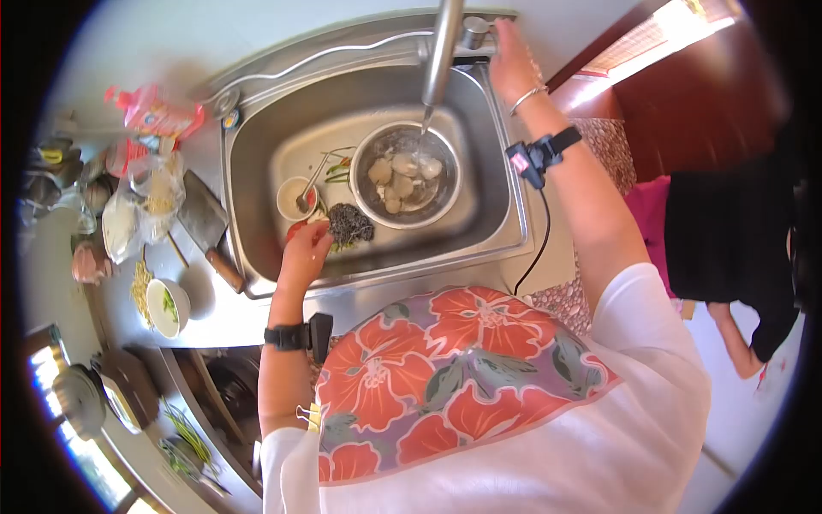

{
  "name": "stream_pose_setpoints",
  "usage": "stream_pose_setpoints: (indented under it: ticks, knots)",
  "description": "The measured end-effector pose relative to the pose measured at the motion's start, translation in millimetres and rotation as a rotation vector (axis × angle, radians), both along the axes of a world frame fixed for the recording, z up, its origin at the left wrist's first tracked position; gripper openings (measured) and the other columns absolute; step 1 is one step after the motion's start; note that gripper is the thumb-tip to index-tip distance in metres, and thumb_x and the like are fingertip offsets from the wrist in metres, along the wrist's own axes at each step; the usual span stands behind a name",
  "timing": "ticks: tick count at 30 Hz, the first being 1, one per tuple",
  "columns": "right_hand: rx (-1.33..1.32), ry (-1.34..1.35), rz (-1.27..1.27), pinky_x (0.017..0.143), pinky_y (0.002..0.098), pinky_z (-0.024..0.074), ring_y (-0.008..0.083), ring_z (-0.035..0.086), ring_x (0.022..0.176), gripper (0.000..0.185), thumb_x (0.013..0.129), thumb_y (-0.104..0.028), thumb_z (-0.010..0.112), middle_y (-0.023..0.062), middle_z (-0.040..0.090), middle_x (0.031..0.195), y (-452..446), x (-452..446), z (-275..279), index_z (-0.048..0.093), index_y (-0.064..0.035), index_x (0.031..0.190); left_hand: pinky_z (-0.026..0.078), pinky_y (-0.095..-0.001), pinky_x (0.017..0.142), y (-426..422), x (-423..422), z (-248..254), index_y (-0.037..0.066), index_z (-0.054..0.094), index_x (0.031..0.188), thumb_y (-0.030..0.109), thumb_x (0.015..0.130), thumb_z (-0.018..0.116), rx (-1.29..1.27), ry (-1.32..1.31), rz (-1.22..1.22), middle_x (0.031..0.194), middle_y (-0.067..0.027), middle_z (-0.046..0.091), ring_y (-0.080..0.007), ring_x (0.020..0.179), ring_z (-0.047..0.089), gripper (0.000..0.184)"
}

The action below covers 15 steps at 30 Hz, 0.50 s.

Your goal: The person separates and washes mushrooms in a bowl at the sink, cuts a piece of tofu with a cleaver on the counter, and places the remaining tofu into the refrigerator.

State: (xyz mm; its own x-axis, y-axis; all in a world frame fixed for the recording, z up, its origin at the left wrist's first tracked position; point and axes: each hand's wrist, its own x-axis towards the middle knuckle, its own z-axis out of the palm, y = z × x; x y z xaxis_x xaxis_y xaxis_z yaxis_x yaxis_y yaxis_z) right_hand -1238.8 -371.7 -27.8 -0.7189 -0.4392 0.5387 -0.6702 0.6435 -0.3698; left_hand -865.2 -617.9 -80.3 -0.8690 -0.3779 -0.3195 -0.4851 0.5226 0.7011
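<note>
My right hand (515, 68) reaches to the sink's back right corner, its fingers closed at the tap handle (490, 26) beside the metal tap base (473, 32). Water runs from the spout (440, 64) into a metal bowl (355, 190) holding several pale, flat, rounded pieces under water. Low inside the sink is my left hand (306, 251), fingers loosely bent and apart, over red and white scraps. Just right of it lies a dark, shredded clump (349, 224). A small white bowl (291, 202) with a metal spoon (305, 200) stands above that hand.
Left of the sink (257, 171) lie a cleaver (202, 210), plastic bags (158, 184) and a white bowl (175, 308) with green pieces. A pink bottle (158, 111) stands behind. Another person in black (728, 231) is at the right.
</note>
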Motion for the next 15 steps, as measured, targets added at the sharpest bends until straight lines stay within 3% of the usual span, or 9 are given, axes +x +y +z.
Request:
stream_pose_setpoints:
  ticks: [2, 5, 6, 9, 15]
  knots:
    - [0.044, 0.134, -0.028, 0.101, 0.0389, 0.0331, 0.0342, 0.042, 0.117, 0.05, 0.074, -0.001, 0.047, 0.0197, 0.043, 0.128, -10, -33, -2, 0.043, -0.0022, 0.124, 0.048, -0.0326, 0.078, 11, 23, 5, 0.001, 0.059, 0.107, 0.016, 0.08, 0.059, 0.074, -0.045, 0.131, 0.093, -0.0166, 0.064, -0.0267, 0.088, 0.062, 0.031]
    - [0.315, -0.064, 0.036, 0.099, 0.0405, 0.035, 0.0347, 0.044, 0.116, 0.049, 0.074, -0.002, 0.049, 0.0193, 0.048, 0.122, -25, -62, 2, 0.045, -0.0025, 0.122, 0.048, -0.0323, 0.078, 22, 44, 0, 0.0, 0.059, 0.106, 0.016, 0.08, 0.059, 0.083, -0.049, 0.218, 0.094, -0.0166, 0.064, -0.0256, 0.088, 0.062, 0.031]
    - [0.416, -0.127, -0.046, 0.098, 0.041, 0.0361, 0.0345, 0.044, 0.115, 0.047, 0.074, -0.004, 0.05, 0.0187, 0.052, 0.117, -29, -64, 0, 0.047, -0.0033, 0.121, 0.048, -0.0322, 0.078, 24, 46, -2, 0.0, 0.058, 0.106, 0.016, 0.081, 0.059, 0.099, -0.058, 0.232, 0.095, -0.0165, 0.063, -0.0256, 0.088, 0.062, 0.031]
    - [0.371, -0.085, -0.1, 0.096, 0.0411, 0.0371, 0.0341, 0.045, 0.113, 0.047, 0.075, -0.006, 0.051, 0.0186, 0.05, 0.119, -25, -55, -9, 0.045, -0.0047, 0.122, 0.048, -0.0325, 0.077, 23, 36, -3, 0.0, 0.058, 0.107, 0.016, 0.081, 0.059, 0.13, -0.047, 0.183, 0.097, -0.0164, 0.063, -0.0257, 0.087, 0.062, 0.03]
    - [-0.081, -0.099, -0.084, 0.097, 0.0411, 0.0373, 0.0364, 0.045, 0.114, 0.05, 0.076, -0.004, 0.05, 0.0188, 0.048, 0.122, -17, 35, -39, 0.04, -0.0023, 0.125, 0.047, -0.0346, 0.077, 11, -27, -12, 0.002, 0.057, 0.108, 0.017, 0.081, 0.059, 0.095, 0.026, -0.075, 0.098, -0.0169, 0.062, -0.0293, 0.088, 0.061, 0.032]
